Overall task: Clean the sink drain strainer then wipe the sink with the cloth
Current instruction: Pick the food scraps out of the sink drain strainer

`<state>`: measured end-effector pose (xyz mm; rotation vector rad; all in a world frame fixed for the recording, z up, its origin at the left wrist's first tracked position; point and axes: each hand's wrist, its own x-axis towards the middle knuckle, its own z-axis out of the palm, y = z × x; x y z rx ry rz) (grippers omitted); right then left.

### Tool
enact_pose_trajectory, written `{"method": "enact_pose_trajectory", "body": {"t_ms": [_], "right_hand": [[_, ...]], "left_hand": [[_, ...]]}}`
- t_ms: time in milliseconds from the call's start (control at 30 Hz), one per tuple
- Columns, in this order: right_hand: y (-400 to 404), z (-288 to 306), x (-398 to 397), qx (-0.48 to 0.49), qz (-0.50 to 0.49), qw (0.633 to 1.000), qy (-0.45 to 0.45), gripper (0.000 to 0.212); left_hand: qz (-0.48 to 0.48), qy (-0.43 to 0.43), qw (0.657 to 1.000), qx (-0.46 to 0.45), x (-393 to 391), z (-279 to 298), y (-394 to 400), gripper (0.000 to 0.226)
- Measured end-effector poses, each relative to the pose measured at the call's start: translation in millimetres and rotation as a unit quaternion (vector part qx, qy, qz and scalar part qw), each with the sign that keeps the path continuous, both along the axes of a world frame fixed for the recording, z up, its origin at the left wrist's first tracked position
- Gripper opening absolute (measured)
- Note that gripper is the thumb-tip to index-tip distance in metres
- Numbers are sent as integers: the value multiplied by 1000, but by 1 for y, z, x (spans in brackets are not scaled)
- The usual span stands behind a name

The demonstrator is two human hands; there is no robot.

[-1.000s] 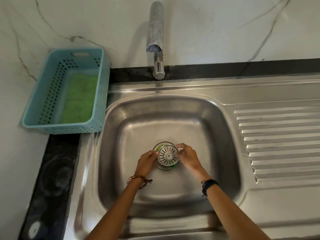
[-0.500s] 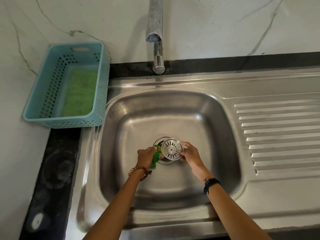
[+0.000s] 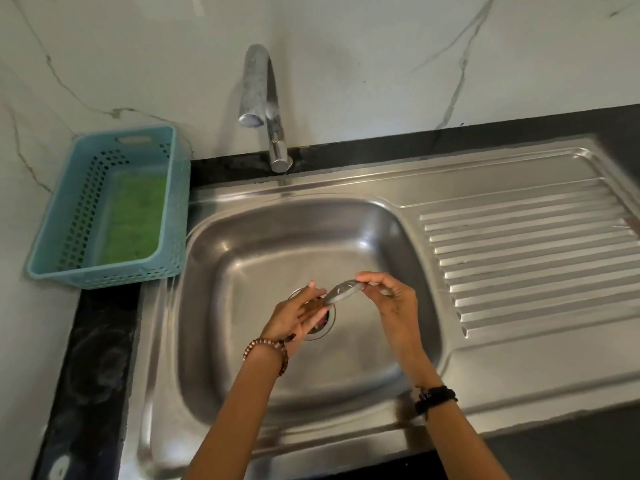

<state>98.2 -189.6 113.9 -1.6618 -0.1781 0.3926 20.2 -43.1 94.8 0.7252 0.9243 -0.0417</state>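
A blue basket (image 3: 62, 237) sits at the left on the counter, and a green cloth (image 3: 133, 220) lies flat inside it. Next comes the shiny sink (image 3: 242, 393), with the tap (image 3: 258, 88) above it. Over the drain hole (image 3: 323, 329), the left hand (image 3: 294, 315) has loose fingers, and they touch the strainer (image 3: 343, 292). The right hand (image 3: 393, 297) pinches the strainer's edge and holds it up, tilted. The ridged drying board (image 3: 533, 258) is on the right.
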Motion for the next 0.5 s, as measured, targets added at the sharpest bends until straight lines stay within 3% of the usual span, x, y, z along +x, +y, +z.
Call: {"method": "enact_pose_trajectory", "body": {"t_ms": [100,200,333,500], "right_hand": [[-18,17,6,53,-18,998,-3,20],[-38,23,20,53,-43,997,-19,26],[-63,23,44,70,-106,991,37,22],[-88,16,72,-32,-144,989,13,28]], "left_hand": [[-2,-36,999,16,19,13,-15,8],[-42,-54,996,49,41,23,-32,14],[-84,-74,986,122,77,34,-55,21],[-133,-76,951,268,124,30,-89,40]]}}
